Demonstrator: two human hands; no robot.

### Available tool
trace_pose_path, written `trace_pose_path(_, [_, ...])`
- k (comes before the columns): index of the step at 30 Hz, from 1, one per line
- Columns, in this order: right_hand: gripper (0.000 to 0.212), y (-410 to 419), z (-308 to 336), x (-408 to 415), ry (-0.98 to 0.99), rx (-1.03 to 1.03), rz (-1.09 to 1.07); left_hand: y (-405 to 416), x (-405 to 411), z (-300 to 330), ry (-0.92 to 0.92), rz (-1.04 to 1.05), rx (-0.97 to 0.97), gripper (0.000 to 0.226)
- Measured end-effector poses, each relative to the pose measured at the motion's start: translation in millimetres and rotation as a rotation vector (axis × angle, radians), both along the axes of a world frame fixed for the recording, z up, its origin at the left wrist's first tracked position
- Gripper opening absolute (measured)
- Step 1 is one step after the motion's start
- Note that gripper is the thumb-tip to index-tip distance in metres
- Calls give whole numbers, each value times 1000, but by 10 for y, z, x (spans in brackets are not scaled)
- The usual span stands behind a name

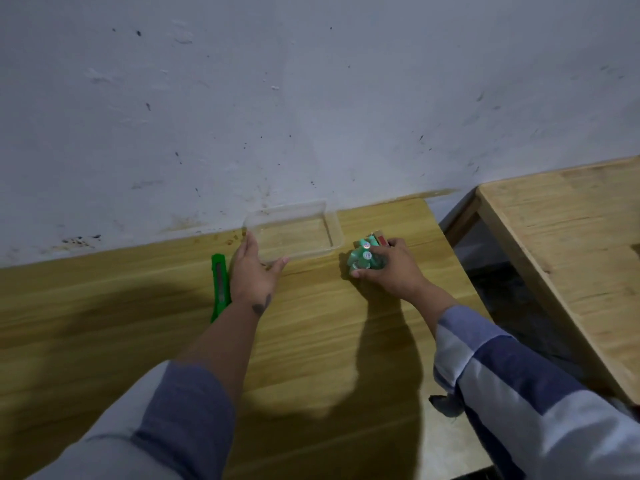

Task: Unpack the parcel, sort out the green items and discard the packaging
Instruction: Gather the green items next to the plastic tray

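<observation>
A clear plastic tray [334, 227] stands on the wooden table near the wall. My left hand [252, 271] rests against its near-left corner, thumb along the front rim and fingers up the left side. To the tray's right, my right hand [388, 268] is closed over a cluster of small green cylindrical items [365, 258] on the table. Behind them lies a small red and tan box-like piece [381, 239], partly hidden by my fingers. A green utility knife [219, 285] lies on the table just left of my left wrist.
The wooden table [104, 323] runs along a stained white wall [311, 98]. A second, lighter wooden table [571, 244] stands to the right, across a dark gap [491, 271]. The near table's right edge is close to my right forearm.
</observation>
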State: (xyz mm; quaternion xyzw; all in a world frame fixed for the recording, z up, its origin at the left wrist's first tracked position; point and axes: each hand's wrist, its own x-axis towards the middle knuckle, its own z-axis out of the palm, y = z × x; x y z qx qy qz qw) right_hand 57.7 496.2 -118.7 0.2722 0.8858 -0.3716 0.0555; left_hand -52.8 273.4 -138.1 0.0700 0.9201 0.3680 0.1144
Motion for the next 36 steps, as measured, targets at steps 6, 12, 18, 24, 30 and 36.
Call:
trace_pose_path(6, [63,-44,366,-339,195,47,32,-47,-75,-40,-31,-7,53,85])
trace_pose_path(12, [63,-263,530,-855,55,289,433,-126,-141,-136,-96,30,231,80])
trace_pose_path(18, [66,-528,447,-1261,-102,299,641,-146,-135,-140,-78,25,280,76])
trace_pose_path(24, [48,-660,371,-1353,-64,196,653,-162,-136,-194,-58,26,284,78])
trace_pose_path(30, [46,-634,486,-1375,108,138,508,-194,-153,-186,-14,15,232,77])
trace_pose_path(36, [61,-640,534,-1305,-42,247,563,-250,-201,-215,-7,12,215,79])
